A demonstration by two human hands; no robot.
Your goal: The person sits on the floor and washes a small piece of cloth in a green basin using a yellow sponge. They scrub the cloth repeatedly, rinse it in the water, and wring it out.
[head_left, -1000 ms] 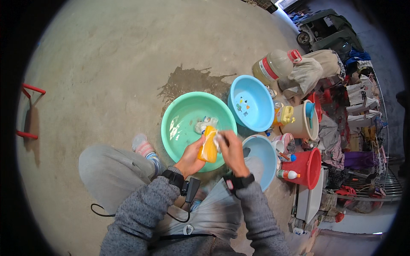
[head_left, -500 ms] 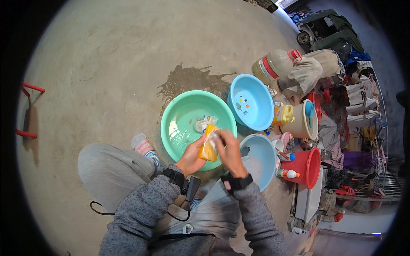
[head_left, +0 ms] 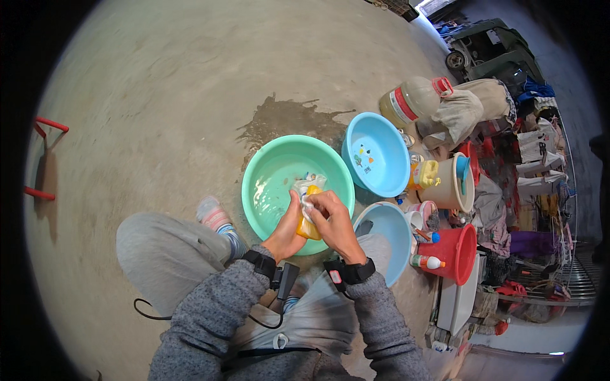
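In the head view, both forearms in speckled grey sleeves are reaching up from the lower edge, and both bare hands are meeting over the wide, round green plastic basin (head_left: 267, 202) standing on the grey concrete floor (head_left: 159, 127). The left hand (head_left: 284, 233) is curling, partly closed, around the left side of a rectangular bright-yellow block (head_left: 308, 229), its thumb pointing up along the edge. The right hand (head_left: 337, 223) is bending down over the block from the right, fingers drawn together and nearly closed on a small crumpled white wad (head_left: 306, 208), which is pressing against the block's face. The block is tilting above the basin's near right part, and a crumpled whitish bundle (head_left: 312, 181) is showing just beyond it.

Compared with both earlier frames, the right hand is sitting lower and farther left, its fingers covering much of the block's middle, so less yellow is showing. It is appearing sharper now, having been blurred half a second ago. The left hand is keeping much the same grip.
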